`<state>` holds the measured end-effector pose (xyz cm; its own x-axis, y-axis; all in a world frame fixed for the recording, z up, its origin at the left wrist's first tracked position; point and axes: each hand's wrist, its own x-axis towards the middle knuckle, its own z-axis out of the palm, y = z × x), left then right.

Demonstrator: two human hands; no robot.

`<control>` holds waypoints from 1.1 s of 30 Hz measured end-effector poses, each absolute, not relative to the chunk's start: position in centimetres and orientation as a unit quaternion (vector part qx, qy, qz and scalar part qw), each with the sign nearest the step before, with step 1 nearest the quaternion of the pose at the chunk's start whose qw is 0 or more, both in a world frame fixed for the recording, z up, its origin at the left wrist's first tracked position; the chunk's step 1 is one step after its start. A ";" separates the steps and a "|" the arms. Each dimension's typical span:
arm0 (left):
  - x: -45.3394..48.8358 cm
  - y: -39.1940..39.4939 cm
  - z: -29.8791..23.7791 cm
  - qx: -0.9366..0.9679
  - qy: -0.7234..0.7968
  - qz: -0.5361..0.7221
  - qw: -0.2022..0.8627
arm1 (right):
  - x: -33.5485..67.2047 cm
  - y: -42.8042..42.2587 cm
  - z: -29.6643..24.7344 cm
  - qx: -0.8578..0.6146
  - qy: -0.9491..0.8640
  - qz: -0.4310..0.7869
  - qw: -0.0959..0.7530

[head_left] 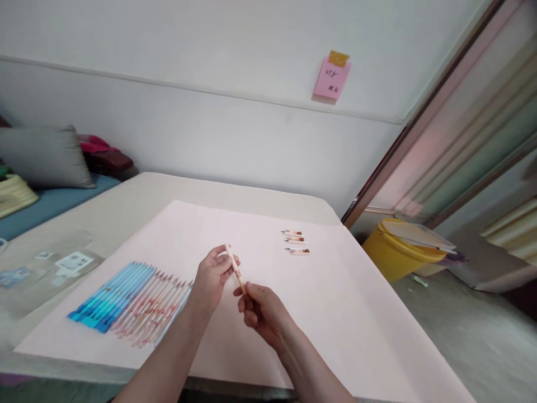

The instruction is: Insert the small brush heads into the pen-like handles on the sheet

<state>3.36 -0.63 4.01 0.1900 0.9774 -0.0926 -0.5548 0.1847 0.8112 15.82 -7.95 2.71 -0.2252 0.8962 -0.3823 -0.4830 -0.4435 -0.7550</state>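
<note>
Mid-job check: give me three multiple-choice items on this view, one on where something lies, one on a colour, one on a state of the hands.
1. Where does the row of pens lie on the pink sheet?
A. near its left edge
B. at its far right corner
C. on the floor

2. What colour is the bucket on the floor?
A. green
B. yellow
C. black

3. What do the left hand and right hand hold?
A. nothing
B. two separate pens
C. one slim pen between them

Answers: 1 A, the row lies left of the hands. 2 B, its wall is plainly yellow. 3 C, each hand grips one end.
</note>
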 end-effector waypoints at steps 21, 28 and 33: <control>3.2 -0.6 4.1 0.441 0.398 0.531 0.604 | 16.3 -7.6 2.3 -0.541 -0.336 0.587 0.499; 3.9 -1.2 4.1 0.464 0.399 0.505 0.609 | 16.8 -7.7 1.7 -0.544 -0.339 0.585 0.497; 3.7 -1.2 3.7 0.433 0.405 0.512 0.621 | 17.2 -7.4 2.1 -0.573 -0.415 0.549 0.444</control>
